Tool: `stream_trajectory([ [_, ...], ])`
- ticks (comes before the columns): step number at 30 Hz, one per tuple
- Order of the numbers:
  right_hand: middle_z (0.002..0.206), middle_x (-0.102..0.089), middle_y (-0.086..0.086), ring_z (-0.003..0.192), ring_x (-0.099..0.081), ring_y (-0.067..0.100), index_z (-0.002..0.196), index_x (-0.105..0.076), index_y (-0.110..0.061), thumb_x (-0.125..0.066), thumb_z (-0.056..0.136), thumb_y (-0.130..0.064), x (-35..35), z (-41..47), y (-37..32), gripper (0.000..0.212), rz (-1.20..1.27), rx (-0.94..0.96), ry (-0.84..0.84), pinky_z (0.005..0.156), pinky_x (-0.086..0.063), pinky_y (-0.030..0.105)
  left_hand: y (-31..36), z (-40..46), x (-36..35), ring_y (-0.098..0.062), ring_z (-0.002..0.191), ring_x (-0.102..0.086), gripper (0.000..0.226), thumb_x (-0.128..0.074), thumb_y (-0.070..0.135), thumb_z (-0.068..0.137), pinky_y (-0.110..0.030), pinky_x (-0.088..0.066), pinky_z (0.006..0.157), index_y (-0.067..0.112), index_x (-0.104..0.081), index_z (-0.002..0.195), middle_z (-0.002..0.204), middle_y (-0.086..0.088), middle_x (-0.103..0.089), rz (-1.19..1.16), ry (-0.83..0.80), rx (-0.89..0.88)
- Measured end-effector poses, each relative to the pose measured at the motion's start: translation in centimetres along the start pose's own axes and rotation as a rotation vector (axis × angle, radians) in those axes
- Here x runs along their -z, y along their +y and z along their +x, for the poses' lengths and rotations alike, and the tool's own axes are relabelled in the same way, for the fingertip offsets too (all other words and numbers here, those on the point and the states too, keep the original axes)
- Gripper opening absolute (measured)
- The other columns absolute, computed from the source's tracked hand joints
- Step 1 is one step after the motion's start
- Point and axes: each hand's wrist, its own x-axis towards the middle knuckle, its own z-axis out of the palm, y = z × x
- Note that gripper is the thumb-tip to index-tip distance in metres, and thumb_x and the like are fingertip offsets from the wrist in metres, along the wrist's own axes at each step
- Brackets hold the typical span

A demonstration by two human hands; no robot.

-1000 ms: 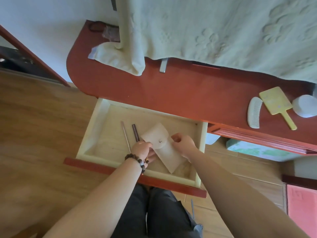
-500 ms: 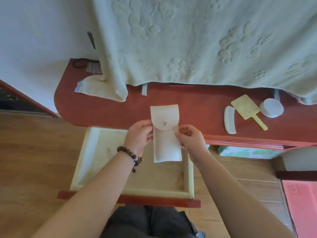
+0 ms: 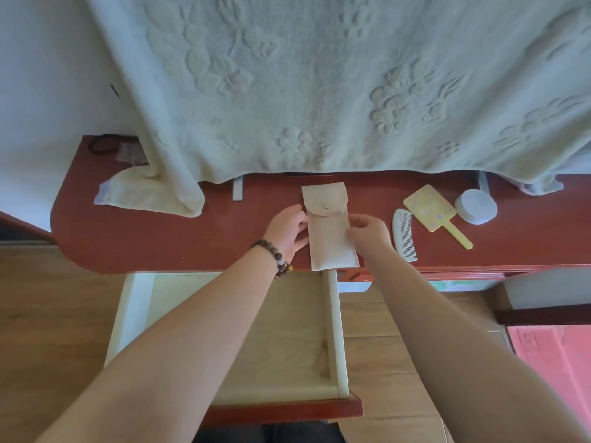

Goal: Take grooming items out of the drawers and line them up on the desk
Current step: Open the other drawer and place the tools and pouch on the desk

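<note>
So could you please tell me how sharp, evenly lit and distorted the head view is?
Head view: soft daylight, no glare; the pouch, comb and both hands, left hand and right hand, look fairly sharp; wide-angle bending curves the desk edge and stretches the forearms.

- I'm seeing both forearms running bare, no sleeves showing.
- The left wrist is wearing a beaded bracelet of dark brown round beads.
- Dark trousers are showing at the bottom edge.

The pouch lies on the counter between both hands' fingers; right of them lie comb, mirror, jar; the drawer lies before them.
</note>
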Motion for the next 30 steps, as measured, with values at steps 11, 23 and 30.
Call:
stream_trajectory([
  [11, 0.115, -0.063, -0.004, 0.102, -0.057, 0.017, 0.122, -0.061, -0.017, -0.047, 0.088, -0.007, 1.3, -0.8, 0.5, 0.038, -0.076, 0.043, -0.080, 0.085, -0.048, 0.032, 1.2, -0.7, 2.0, -0.025, 0.127, -0.047, 0.047, -0.045, 0.004, 0.094, -0.043, -0.042, 0.103, 0.012, -0.039, 0.141, 0.130, -0.007, -0.051, 0.194, -0.026, -0.032],
  [23, 0.082, -0.062, -0.010, 0.071, -0.054, 0.004, 0.095, -0.065, -0.021, -0.062, 0.088, -0.020, -10.7, -12.9, 1.9, 0.008, -0.171, 0.336, -0.436, 0.058, -0.039, 0.008, -3.7, -12.3, 18.4, -0.026, 0.076, -0.063, 0.004, -0.059, 0.010, 0.088, -0.033, -0.050, 0.067, 0.007, -0.060, 0.087, 0.086, -0.014, -0.064, 0.161, 0.478, 0.059],
  [30, 0.115, -0.054, 0.005, 0.089, -0.057, 0.019, 0.123, -0.053, -0.015, -0.067, 0.085, -0.035, -19.7, -13.3, 6.0, 0.045, -0.490, 0.132, -0.556, 0.059, -0.043, 0.025, -9.1, -10.0, 22.9, -0.032, 0.108, -0.057, 0.058, -0.062, 0.029, 0.086, -0.035, -0.049, 0.074, 0.004, -0.039, 0.133, 0.130, -0.011, -0.051, 0.867, 0.669, 0.274],
])
